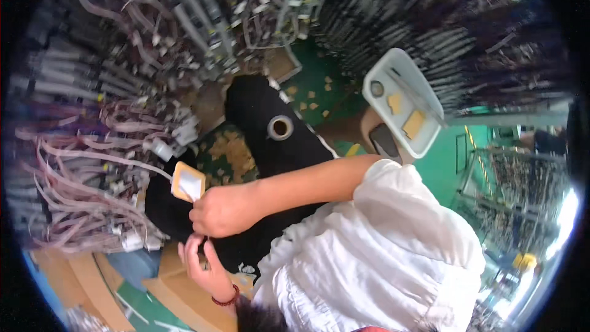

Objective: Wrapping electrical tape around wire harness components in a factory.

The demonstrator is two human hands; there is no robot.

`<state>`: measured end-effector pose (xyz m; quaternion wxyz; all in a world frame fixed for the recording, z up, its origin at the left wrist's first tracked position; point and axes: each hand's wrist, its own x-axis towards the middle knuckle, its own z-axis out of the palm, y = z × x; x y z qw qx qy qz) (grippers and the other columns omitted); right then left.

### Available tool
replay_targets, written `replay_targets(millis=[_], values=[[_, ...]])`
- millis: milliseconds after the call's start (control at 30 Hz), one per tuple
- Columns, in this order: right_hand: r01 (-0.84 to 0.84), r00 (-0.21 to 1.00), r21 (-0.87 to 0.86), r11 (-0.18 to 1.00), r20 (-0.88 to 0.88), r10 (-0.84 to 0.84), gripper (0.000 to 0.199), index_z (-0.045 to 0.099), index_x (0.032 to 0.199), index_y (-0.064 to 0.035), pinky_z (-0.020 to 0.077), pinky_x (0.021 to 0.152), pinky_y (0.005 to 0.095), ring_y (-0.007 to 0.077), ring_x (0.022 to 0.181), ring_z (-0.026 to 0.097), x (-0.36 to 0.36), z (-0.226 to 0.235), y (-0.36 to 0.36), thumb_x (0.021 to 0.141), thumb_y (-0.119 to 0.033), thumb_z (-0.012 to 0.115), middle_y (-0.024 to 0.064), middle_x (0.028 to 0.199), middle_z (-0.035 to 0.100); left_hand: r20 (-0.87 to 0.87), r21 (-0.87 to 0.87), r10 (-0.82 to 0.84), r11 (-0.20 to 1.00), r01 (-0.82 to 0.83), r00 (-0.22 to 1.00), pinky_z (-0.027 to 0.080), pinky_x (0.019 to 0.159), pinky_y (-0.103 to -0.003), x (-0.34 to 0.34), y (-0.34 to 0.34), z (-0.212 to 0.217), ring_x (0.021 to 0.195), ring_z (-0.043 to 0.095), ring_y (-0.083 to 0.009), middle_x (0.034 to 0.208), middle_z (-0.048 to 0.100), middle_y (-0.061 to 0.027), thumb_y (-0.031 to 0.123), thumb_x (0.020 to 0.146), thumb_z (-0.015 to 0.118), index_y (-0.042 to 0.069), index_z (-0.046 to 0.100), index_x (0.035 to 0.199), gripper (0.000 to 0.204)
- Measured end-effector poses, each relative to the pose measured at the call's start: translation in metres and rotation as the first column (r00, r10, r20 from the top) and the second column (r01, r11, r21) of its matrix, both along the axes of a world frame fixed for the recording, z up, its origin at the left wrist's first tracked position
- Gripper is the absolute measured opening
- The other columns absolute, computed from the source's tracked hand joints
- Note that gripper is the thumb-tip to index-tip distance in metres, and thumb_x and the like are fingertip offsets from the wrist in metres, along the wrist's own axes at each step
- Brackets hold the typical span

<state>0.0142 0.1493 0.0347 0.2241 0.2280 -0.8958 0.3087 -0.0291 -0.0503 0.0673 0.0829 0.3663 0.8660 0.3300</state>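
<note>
A pale cable [123, 161] runs in from the bundles on the left to a small square piece [188, 184], white in the middle with a yellow-tan border. My right hand [226, 211] is closed right beside the square's lower corner, its fingers around the cable where it passes the piece. Just below it, my left hand [209, 270], with a dark red beaded bracelet [226, 296], has curled fingers that meet under the right hand. What its fingertips pinch is hidden. My legs in black trousers [252, 117] lie beneath the hands.
A roll of tape [281, 127] rests on my black-clad leg. A white tray [434, 141] with yellow-tan pieces stands at the right. Many tan scraps [230, 152] litter the green floor. Cable bundles [80, 190] hang at the left and back; cardboard [184, 295] lies at lower left.
</note>
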Motion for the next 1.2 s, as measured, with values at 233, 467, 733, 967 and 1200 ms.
replay_targets(millis=[233, 467, 733, 967, 1200], values=[[0.146, 0.989, 0.029, 0.989, 0.020, -0.146, 0.017, 0.060, 0.074, -0.0003, 0.0520, 0.058, 0.0366, 0.0274, 0.066, 0.062, 0.020, -0.003, 0.010, 0.071, -0.017, 0.059, 0.0110, 0.072, 0.059, -0.319, -0.141, -0.111, 0.988, 0.069, 0.941, 0.034, 0.097, -0.049, -0.003, 0.010, 0.001, 0.099, 0.059, -0.0310, 0.101, 0.066, -0.0131, 0.013, 0.088, 0.059, 0.003, 0.066, 0.099, 0.017], [0.252, 0.968, 0.003, 0.968, 0.009, -0.252, 0.016, 0.062, 0.073, -0.0024, 0.0521, 0.057, 0.0379, 0.0265, 0.069, 0.062, 0.031, -0.004, 0.011, 0.072, -0.019, 0.061, 0.0112, 0.076, 0.060, 0.265, -0.089, 0.207, 0.978, -0.190, 0.942, 0.047, 0.073, -0.033, 0.020, 0.052, -0.019, 0.079, 0.059, -0.0217, 0.091, 0.066, -0.0155, 0.014, 0.088, 0.059, -0.010, 0.063, 0.097, 0.026], [0.936, 0.308, 0.093, 0.339, 0.250, -0.918, 0.021, 0.062, 0.096, -0.0084, 0.0492, 0.074, 0.0403, 0.0280, 0.083, 0.060, 0.155, 0.036, 0.127, 0.076, -0.009, 0.061, 0.0078, 0.091, 0.061, 0.643, 0.248, 0.086, 0.917, -0.313, 0.761, 0.042, 0.088, -0.030, 0.021, 0.037, -0.059, 0.095, 0.054, -0.0167, 0.101, 0.060, -0.0120, 0.015, 0.097, 0.045, -0.006, 0.054, 0.109, 0.026], [0.781, -0.541, 0.048, -0.623, 0.549, -0.637, 0.023, 0.066, 0.097, -0.0025, 0.0487, 0.082, 0.0426, 0.0356, 0.092, 0.062, 0.437, -0.191, 0.233, 0.077, -0.013, 0.062, 0.0199, 0.098, 0.064, 0.786, 0.318, -0.018, 0.869, -0.379, 0.618, 0.041, 0.095, -0.031, 0.037, 0.070, -0.064, 0.101, 0.054, -0.0191, 0.113, 0.057, -0.0125, 0.016, 0.096, 0.047, -0.008, 0.054, 0.111, 0.029], [0.787, -0.617, 0.296, -0.542, 0.341, -0.709, 0.031, 0.065, 0.097, -0.0051, 0.0499, 0.077, 0.0440, 0.0364, 0.082, 0.062, 0.416, -0.210, 0.216, 0.067, -0.016, 0.068, 0.0168, 0.087, 0.065, 0.850, 0.357, -0.054, 0.791, -0.497, 0.524, 0.046, 0.095, -0.030, 0.032, 0.068, -0.058, 0.096, 0.055, -0.0155, 0.116, 0.057, -0.0102, 0.020, 0.096, 0.051, -0.005, 0.052, 0.116, 0.033]])
